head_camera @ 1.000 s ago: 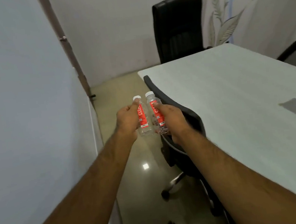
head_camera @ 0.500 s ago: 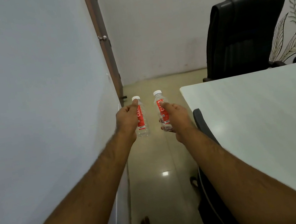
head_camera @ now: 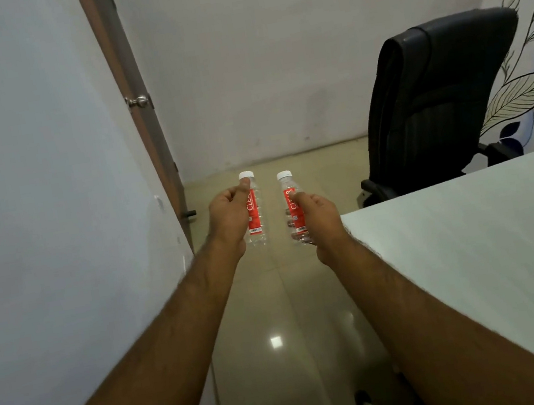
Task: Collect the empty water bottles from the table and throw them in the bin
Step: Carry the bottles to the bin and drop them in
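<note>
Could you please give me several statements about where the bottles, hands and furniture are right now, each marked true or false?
1. The left hand holds a bottle in left hand upright. True.
2. The right hand is empty. False: it grips the bottle in right hand.
3. Both bottles rest on the table. False: they are held above the floor.
4. A black chair stands beyond the table. True.
5. A bin is visible. False: none shows.

So that's 2 little water bottles, a left bottle (head_camera: 255, 209) and a right bottle (head_camera: 294, 210), both with red labels and white caps. 2 bare hands, left hand (head_camera: 230, 215) and right hand (head_camera: 320, 216). Also 1 black office chair (head_camera: 430, 101), 1 white table (head_camera: 472, 241), 1 door (head_camera: 135, 93) with 1 round knob (head_camera: 139, 100).
</note>
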`<state>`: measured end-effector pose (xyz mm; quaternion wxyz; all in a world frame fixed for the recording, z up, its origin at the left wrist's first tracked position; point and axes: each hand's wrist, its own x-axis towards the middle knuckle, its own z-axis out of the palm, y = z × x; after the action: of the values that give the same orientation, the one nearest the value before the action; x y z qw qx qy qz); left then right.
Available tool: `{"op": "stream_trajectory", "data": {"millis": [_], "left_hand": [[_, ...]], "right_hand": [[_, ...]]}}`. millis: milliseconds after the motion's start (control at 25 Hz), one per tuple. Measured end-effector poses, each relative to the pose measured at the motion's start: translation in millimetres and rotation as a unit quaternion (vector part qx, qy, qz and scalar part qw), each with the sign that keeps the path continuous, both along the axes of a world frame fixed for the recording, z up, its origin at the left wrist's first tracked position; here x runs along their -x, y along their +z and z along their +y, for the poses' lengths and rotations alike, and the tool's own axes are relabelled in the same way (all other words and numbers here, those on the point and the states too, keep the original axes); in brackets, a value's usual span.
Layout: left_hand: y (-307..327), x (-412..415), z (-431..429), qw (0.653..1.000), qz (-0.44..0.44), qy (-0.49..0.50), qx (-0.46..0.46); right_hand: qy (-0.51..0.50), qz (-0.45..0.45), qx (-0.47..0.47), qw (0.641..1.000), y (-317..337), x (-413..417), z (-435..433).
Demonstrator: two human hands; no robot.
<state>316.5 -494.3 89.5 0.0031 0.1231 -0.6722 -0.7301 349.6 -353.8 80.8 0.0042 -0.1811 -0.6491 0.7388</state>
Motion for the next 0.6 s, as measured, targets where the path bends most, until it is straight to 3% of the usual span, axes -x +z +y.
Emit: {"op": "stream_trajectory", "data": {"millis": [320, 600], "left_hand": [[-18.1, 231.9, 13.3, 0.999, 0.02, -0.047, 0.013], [-23.7, 464.0, 80.5, 0.996, -0.009, -0.093, 0.01]], "right_hand": [[-0.022, -0.002, 0.023, 0.999, -35.2, 237.8, 19.4], [-0.049, -0.022, 0.033, 0.998, -42.9, 468.8, 88.6]]}}
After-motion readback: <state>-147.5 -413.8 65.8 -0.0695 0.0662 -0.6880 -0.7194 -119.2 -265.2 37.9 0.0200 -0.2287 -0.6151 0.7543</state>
